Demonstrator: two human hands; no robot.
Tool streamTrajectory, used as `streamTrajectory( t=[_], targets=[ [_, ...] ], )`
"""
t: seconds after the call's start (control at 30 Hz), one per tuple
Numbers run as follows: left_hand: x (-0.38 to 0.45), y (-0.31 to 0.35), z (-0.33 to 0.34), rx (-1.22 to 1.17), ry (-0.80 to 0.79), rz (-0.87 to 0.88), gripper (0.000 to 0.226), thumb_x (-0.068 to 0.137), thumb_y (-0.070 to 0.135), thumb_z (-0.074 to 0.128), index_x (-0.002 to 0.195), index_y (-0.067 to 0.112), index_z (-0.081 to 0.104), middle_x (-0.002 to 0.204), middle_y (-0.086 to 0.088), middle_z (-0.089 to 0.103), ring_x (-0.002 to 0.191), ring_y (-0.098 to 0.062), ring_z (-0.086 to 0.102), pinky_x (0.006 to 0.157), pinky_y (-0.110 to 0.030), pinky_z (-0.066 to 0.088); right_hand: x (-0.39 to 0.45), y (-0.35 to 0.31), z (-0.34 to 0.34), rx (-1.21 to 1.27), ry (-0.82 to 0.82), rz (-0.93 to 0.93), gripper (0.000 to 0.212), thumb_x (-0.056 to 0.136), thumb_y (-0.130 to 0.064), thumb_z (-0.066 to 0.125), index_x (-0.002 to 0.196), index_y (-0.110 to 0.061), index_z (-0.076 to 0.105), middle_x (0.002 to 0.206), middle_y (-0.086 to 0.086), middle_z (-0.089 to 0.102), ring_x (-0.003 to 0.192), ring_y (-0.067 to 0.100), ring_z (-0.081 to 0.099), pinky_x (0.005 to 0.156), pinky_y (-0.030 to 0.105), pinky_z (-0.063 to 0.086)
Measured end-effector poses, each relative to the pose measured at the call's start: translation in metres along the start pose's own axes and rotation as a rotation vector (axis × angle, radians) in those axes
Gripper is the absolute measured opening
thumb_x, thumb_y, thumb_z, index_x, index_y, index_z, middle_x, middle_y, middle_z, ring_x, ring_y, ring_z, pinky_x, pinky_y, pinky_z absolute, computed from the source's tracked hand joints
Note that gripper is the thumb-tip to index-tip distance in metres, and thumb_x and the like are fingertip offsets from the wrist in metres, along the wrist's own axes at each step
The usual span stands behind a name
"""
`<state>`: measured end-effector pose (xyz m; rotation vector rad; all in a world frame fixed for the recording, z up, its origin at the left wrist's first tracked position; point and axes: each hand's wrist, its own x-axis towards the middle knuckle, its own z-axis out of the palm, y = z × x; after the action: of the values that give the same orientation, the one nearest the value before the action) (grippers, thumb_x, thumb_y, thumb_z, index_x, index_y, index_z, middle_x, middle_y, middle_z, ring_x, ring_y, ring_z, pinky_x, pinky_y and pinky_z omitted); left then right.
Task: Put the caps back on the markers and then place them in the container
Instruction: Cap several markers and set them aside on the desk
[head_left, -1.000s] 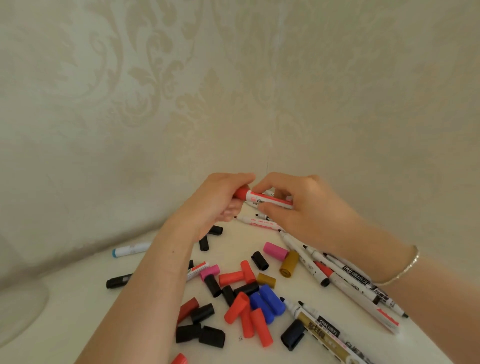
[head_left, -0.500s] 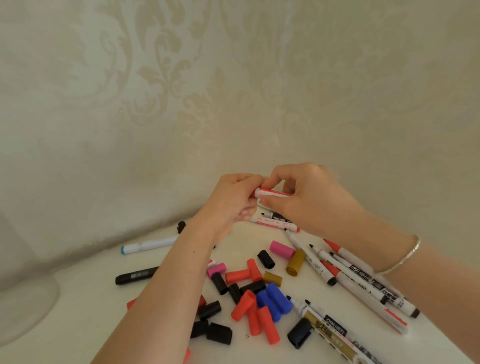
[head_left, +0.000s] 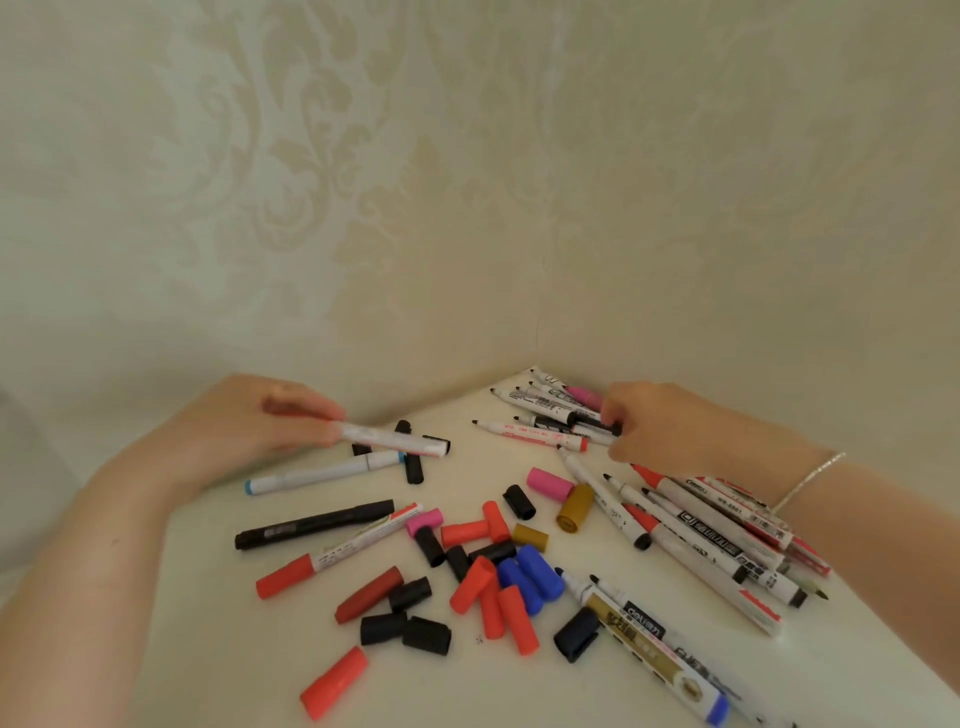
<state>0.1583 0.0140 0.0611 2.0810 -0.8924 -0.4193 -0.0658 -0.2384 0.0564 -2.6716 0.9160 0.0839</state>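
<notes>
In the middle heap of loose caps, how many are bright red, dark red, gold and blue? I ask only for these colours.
Bright red caps: 6
Dark red cap: 1
Gold caps: 2
Blue caps: 2
Total: 11

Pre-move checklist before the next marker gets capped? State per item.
1. Left hand holds the white marker, red cap hidden in the fist: ok.
2. That marker's cap fully seated: cannot tell, blurred.
3. Container visible for drop-off: not ok, none in view.
4. Right hand on the next marker: ok, fingers pinch at a black-ended marker in the uncapped pile by the corner.
5. Matching caps within reach: ok, loose caps in red, black, blue, pink and gold lie mid-table.
6. Table has bare room for working: ok.
</notes>
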Motion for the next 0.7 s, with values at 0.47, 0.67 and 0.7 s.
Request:
streamTrajectory(
  t=[0.47, 0.67, 0.7],
  targets=[
    [0.003, -0.058, 0.006, 0.464, 0.041, -0.097, 0.019, 0.069, 0.008, 0.079, 0.070, 0.023, 0.068, 0.073, 0.004, 0.071, 0.076, -0.015, 0.067, 0.068, -0.023, 0.047, 0.005, -0.012, 0.027, -0.017, -0.081, 0.067, 0.015, 0.090, -0.014, 0.054, 0.104, -0.009, 0.056, 0.108, 0.009, 0.060, 0.083, 0.018, 0.053, 0.057, 0.022, 0.039],
    [0.017, -0.045, 0.013, 0.742, -0.053, -0.116, 0.020, 0.075, 0.012, 0.073, 0.070, 0.028, 0.061, 0.076, 0.009, 0.062, 0.074, -0.011, 0.058, 0.064, -0.022, 0.044, 0.014, -0.014, 0.040, -0.112, -0.050, 0.074, 0.023, 0.095, -0.019, 0.047, 0.074, -0.020, 0.037, 0.074, -0.002, 0.046, 0.061, 0.009, 0.044, 0.047, 0.021, 0.034],
    [0.019, -0.043, 0.015, 0.761, -0.046, -0.113, 0.021, 0.076, 0.012, 0.071, 0.069, 0.029, 0.060, 0.078, 0.009, 0.063, 0.076, -0.013, 0.059, 0.068, -0.024, 0.046, 0.016, -0.014, 0.042, -0.122, -0.044, 0.068, 0.024, 0.096, -0.021, 0.046, 0.074, -0.020, 0.036, 0.074, -0.002, 0.045, 0.061, 0.009, 0.044, 0.047, 0.021, 0.032]
  ],
)
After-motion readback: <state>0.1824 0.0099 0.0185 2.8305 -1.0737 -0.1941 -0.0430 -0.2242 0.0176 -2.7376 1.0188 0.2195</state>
